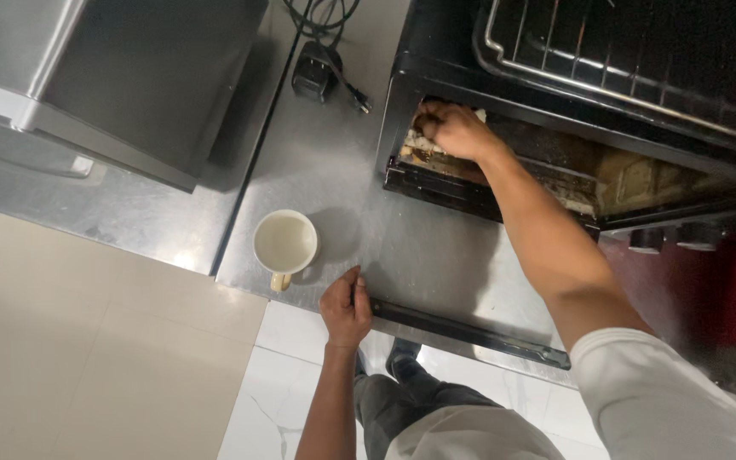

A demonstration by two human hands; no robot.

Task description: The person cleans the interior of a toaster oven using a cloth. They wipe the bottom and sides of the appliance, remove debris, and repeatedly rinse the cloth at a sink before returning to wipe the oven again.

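My left hand [346,308] grips the left end of the dark handle [470,332] along the front edge of an oven door [436,255], which lies open and flat with its steel inner face up. My right hand [451,129] reaches into the oven's mouth [606,183] at its left front corner. Its fingers are curled over a pale bit of what looks like a cloth [480,114], pressed onto the stained oven floor. A white mug [284,244] with a pale handle stands on the door near its left edge, just above my left hand.
A wire rack [623,60] sits in the dark oven above the opening, with knobs [698,236] at right. A black power adapter [315,70] and its cable lie at the top. A steel appliance [112,85] stands at left. Beige and white floor tiles [112,358] are below, with my legs [411,400].
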